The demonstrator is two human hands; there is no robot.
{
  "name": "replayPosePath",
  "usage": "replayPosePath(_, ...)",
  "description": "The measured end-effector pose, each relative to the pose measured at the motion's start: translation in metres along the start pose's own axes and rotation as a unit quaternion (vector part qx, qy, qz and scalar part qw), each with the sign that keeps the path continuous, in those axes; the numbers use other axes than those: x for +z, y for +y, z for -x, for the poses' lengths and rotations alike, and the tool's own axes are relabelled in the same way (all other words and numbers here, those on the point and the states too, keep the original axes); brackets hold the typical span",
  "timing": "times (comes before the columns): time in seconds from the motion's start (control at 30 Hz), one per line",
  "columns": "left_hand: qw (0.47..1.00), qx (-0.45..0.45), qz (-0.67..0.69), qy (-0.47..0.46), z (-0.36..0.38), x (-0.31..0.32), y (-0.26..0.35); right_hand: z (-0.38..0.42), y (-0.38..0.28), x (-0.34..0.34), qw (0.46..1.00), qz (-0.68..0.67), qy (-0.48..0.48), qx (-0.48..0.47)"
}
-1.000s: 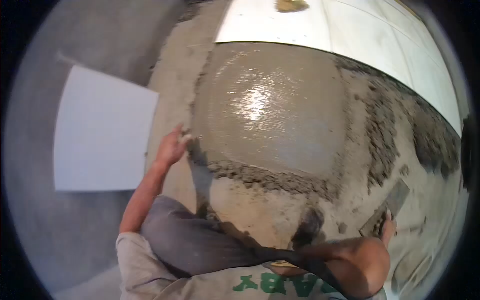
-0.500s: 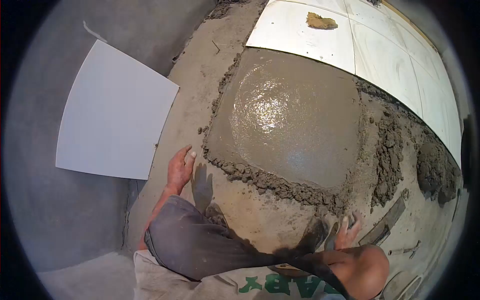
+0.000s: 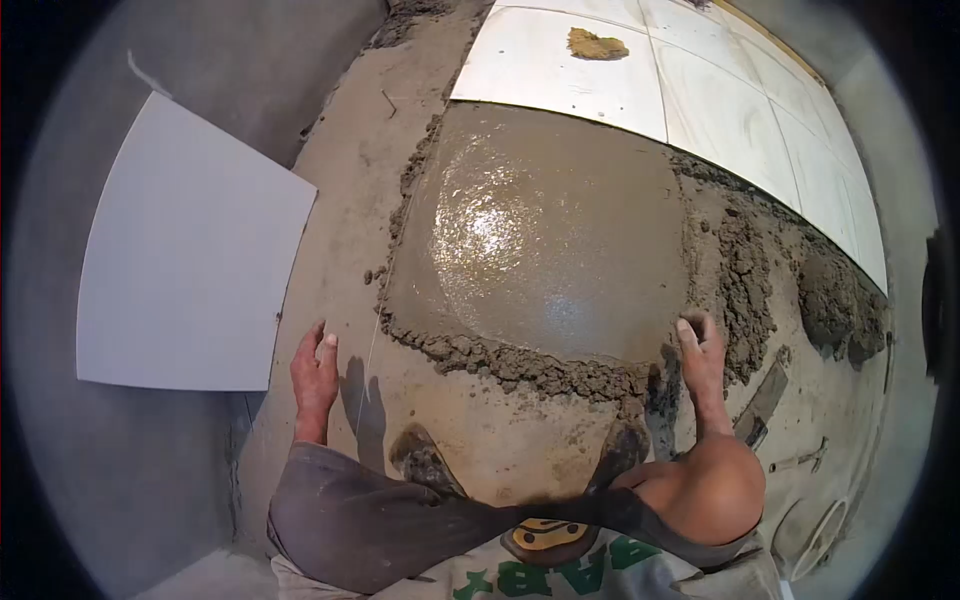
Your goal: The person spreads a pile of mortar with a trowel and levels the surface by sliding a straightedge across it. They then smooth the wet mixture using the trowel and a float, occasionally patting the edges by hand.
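In the head view, a square bed of wet grey mortar (image 3: 590,220) shines on the floor in front of me, with crumbly edges. My left hand (image 3: 315,372) hovers left of its near corner, fingers apart and holding nothing. Over the near right edge of the bed is my right hand (image 3: 703,355), its fingers loosely bent and thumb apart, with nothing seen in it. A large white tile (image 3: 190,255) leans against the wall on the left, beyond my left hand. Laid white tiles (image 3: 560,65) border the far side of the bed.
A yellow sponge-like lump (image 3: 597,44) lies on the laid tiles. Mortar heaps (image 3: 835,305) line the right side. Near my right knee are a flat, mortar-stained bar (image 3: 765,398), a hammer-like tool (image 3: 805,458) and a bucket (image 3: 815,535). A thin string (image 3: 372,350) runs left of the bed.
My right hand has risen forward from beside my knee to the bed's near right edge. My left hand sits further left and lower in view. The camera view has shifted.
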State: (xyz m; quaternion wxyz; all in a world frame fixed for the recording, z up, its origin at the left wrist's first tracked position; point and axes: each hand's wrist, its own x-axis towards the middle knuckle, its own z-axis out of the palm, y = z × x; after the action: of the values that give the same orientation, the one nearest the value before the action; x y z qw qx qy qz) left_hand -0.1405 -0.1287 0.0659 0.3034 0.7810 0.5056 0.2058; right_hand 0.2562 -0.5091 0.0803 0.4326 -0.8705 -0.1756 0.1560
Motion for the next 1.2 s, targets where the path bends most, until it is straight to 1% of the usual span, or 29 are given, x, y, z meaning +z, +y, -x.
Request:
replayPosePath(0.03, 1.000, -0.012, 0.003, 0.002, 0.006, -0.005, -0.007, -0.001, 0.009, -0.001, 1.000, 0.021, -0.007, 0.005)
replayPosePath(0.07, 0.999, -0.003, -0.041, -0.004, 0.004, -0.006, -0.009, -0.005, 0.024, -0.005, 0.997, 0.070, 0.005, 0.028)
replayPosePath(0.1, 0.998, -0.019, -0.052, -0.004, 0.006, -0.006, -0.011, -0.007, 0.041, -0.015, 0.996, 0.085, 0.002, 0.039)
replayPosePath(0.13, 0.999, -0.023, -0.021, -0.007, 0.005, -0.004, -0.012, -0.008, 0.053, -0.019, 0.994, 0.097, 0.000, 0.051)
replayPosePath(0.17, 1.000, -0.025, 0.012, -0.008, 0.006, -0.005, -0.012, -0.002, 0.046, -0.021, 0.989, 0.125, 0.037, 0.075)
replayPosePath(0.2, 1.000, -0.030, 0.002, -0.005, 0.008, -0.006, -0.009, -0.004, 0.067, -0.034, 0.985, 0.155, 0.041, 0.064)
replayPosePath(0.23, 0.999, -0.042, 0.007, -0.009, 0.008, -0.005, -0.006, -0.003, 0.095, -0.045, 0.982, 0.164, 0.082, 0.039)
replayPosePath(0.27, 0.998, -0.054, 0.015, -0.014, 0.009, -0.005, -0.005, 0.000, 0.097, -0.059, 0.975, 0.191, 0.102, 0.052)
replayPosePath(0.3, 0.998, -0.055, 0.014, -0.015, 0.009, -0.005, -0.010, 0.002, 0.114, -0.072, 0.975, 0.191, 0.100, 0.054)
replayPosePath(0.37, 0.997, -0.051, 0.059, -0.015, 0.011, 0.004, -0.019, 0.009, 0.154, -0.107, 0.922, 0.333, 0.173, 0.101)
replayPosePath(0.4, 0.997, -0.051, 0.061, -0.020, 0.010, 0.007, -0.017, 0.017, 0.163, -0.122, 0.920, 0.336, 0.174, 0.105)
replayPosePath(0.47, 0.995, -0.058, 0.070, -0.034, 0.010, 0.008, -0.013, 0.032, 0.174, -0.146, 0.897, 0.371, 0.210, 0.116)
replayPosePath(0.5, 0.995, -0.058, 0.067, -0.036, 0.009, 0.009, -0.014, 0.038, 0.178, -0.153, 0.897, 0.370, 0.208, 0.119)
replayPosePath(0.57, 0.997, -0.043, 0.025, -0.058, 0.003, 0.016, -0.015, 0.049, 0.181, -0.165, 0.834, 0.435, 0.252, 0.227)
replayPosePath(0.6, 0.997, -0.037, 0.025, -0.062, 0.000, 0.019, -0.011, 0.054, 0.210, -0.171, 0.791, 0.486, 0.281, 0.244)
replayPosePath(0.63, 0.997, -0.033, 0.019, -0.062, -0.001, 0.023, -0.007, 0.057, 0.249, -0.182, 0.789, 0.485, 0.284, 0.249)
replayPosePath(0.67, 0.997, -0.032, 0.013, -0.062, -0.001, 0.027, -0.003, 0.058, 0.284, -0.190, 0.847, 0.394, 0.266, 0.237)
replayPosePath(0.7, 0.997, -0.031, 0.011, -0.064, -0.001, 0.030, 0.004, 0.059, 0.304, -0.195, 0.896, 0.298, 0.243, 0.222)
replayPosePath(0.73, 0.997, -0.029, -0.002, -0.073, -0.001, 0.032, 0.012, 0.060, 0.292, -0.192, 0.919, 0.264, 0.188, 0.225)
replayPosePath(0.77, 0.996, -0.028, -0.016, -0.081, -0.001, 0.033, 0.018, 0.058, 0.279, -0.187, 0.920, 0.262, 0.183, 0.227)
replayPosePath(0.83, 0.995, -0.038, -0.017, -0.093, -0.002, 0.038, 0.014, 0.052, 0.254, -0.177, 0.907, 0.278, 0.176, 0.261)
replayPosePath(0.87, 0.993, -0.046, -0.009, -0.105, -0.003, 0.042, 0.013, 0.051, 0.249, -0.182, 0.851, 0.412, 0.143, 0.292)
replayPosePath(0.9, 0.993, -0.046, -0.013, -0.108, -0.002, 0.045, 0.011, 0.054, 0.256, -0.183, 0.851, 0.411, 0.141, 0.295)
replayPosePath(1.0, 0.994, -0.049, -0.029, -0.096, 0.003, 0.059, 0.007, 0.072, 0.291, -0.196, 0.846, 0.340, 0.234, 0.337)
replayPosePath(1.07, 0.995, -0.018, -0.038, -0.095, 0.001, 0.069, -0.007, 0.080, 0.319, -0.199, 0.838, 0.287, 0.288, 0.363)
replayPosePath(1.1, 0.994, -0.019, -0.048, -0.092, -0.001, 0.070, -0.002, 0.081, 0.335, -0.199, 0.841, 0.283, 0.280, 0.366)
replayPosePath(1.17, 0.992, 0.055, -0.080, -0.082, -0.001, 0.075, 0.019, 0.088, 0.354, -0.197, 0.887, 0.137, 0.249, 0.364)
replayPosePath(1.2, 0.990, 0.056, -0.096, -0.086, -0.001, 0.076, 0.025, 0.096, 0.358, -0.201, 0.899, 0.064, 0.234, 0.364)
